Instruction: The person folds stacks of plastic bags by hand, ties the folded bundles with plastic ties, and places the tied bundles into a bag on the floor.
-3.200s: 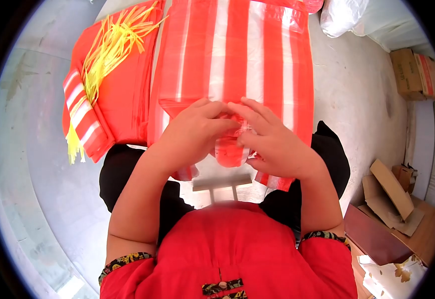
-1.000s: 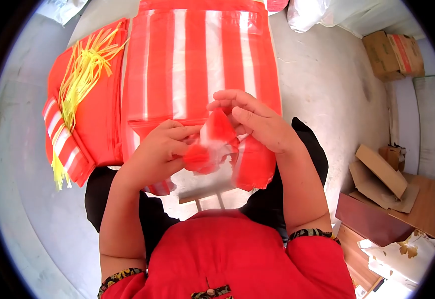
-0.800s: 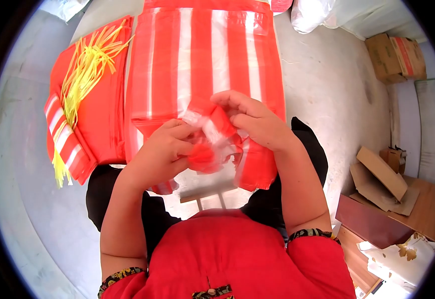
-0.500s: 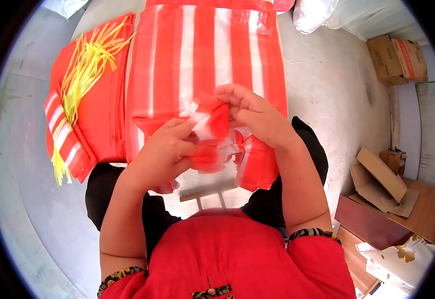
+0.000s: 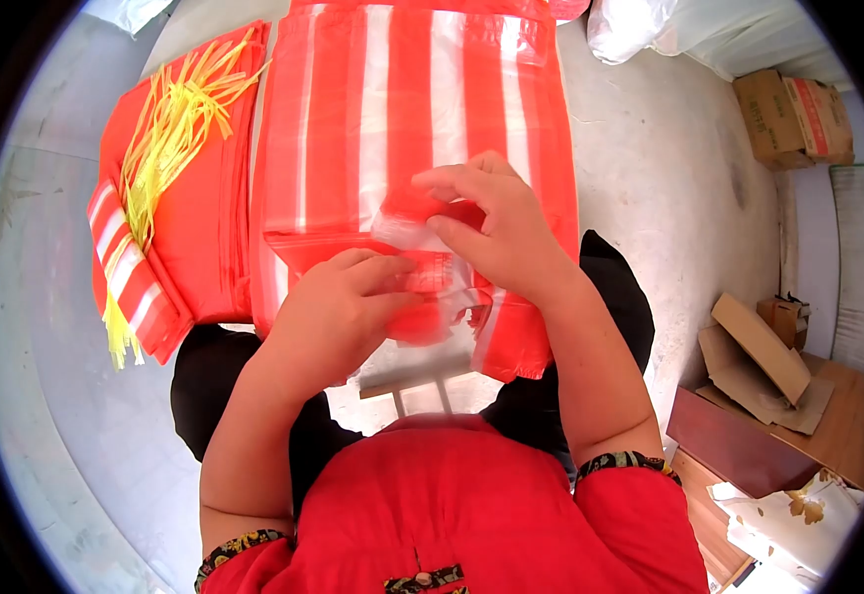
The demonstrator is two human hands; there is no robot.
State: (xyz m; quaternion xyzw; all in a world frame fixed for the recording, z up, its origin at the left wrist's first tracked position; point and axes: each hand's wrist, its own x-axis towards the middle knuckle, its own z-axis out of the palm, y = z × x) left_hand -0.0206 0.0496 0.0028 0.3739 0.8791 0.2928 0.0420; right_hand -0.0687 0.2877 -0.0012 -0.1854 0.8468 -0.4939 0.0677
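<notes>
A thick stack of red-and-white striped plastic bags (image 5: 343, 119) lies in front of me, its near end loose and crumpled. At that end, my right hand (image 5: 496, 223) curls its fingers and thumb round a blurred, folded bit of red and clear plastic bag (image 5: 402, 228). Left of it, my left hand (image 5: 343, 307) has thumb and fingers apart, the tips against the loose plastic. Motion smears the plastic between both hands. A torn-edged bag end (image 5: 516, 337) hangs down by my right knee.
To the left lies another pile of red bags (image 5: 194, 188), with yellow strips (image 5: 169, 129) across it and a striped folded bundle (image 5: 135, 267) on its edge. Cardboard boxes (image 5: 773, 119) stand at far right. An opened carton (image 5: 759, 361) rests on a brown wooden surface (image 5: 858, 406).
My right hand has turned, and the folded plastic under it has dropped slightly to the left. The left hand's fingers have spread and straightened to the right.
</notes>
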